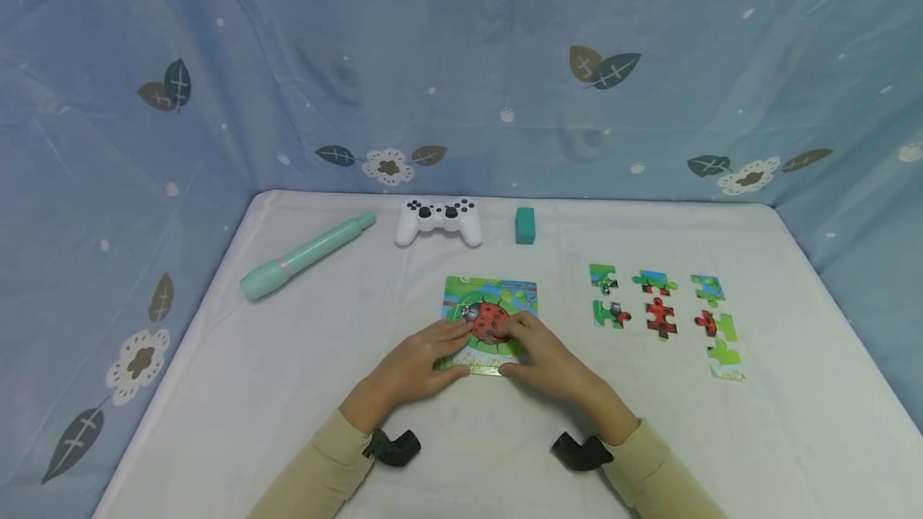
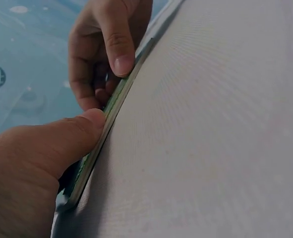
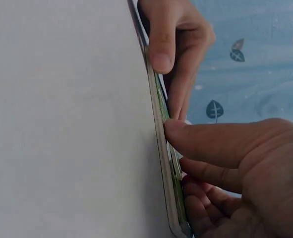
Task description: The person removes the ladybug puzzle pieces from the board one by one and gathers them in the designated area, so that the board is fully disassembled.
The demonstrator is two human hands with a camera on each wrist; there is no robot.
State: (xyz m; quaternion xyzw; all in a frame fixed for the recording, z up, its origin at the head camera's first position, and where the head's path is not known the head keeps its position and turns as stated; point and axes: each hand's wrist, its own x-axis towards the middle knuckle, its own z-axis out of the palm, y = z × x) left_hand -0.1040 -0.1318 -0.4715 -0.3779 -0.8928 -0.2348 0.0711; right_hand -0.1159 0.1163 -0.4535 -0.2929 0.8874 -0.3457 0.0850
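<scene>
A square ladybug jigsaw puzzle [image 1: 496,288] lies on the white table in front of the person. The left hand [image 1: 421,359] rests over its left part, fingers stretched across the picture and thumb at the near edge. On the right part, the right hand [image 1: 544,355] has bent fingers, with its thumb at the near edge. In the right wrist view, thumb and curled forefinger pinch a thin puzzle piece [image 3: 175,162], slightly raised from the board. The puzzle's layered edge [image 2: 94,158] shows edge-on in the left wrist view, both thumbs at it.
Several loose puzzle pieces [image 1: 661,319] lie in columns on the right of the table [image 1: 324,423]. Behind the puzzle are a white game controller [image 1: 439,223] and a teal block [image 1: 525,226]. A mint-green wand-shaped object [image 1: 308,255] lies at the left. Blue patterned cloth [image 1: 461,102] hangs around.
</scene>
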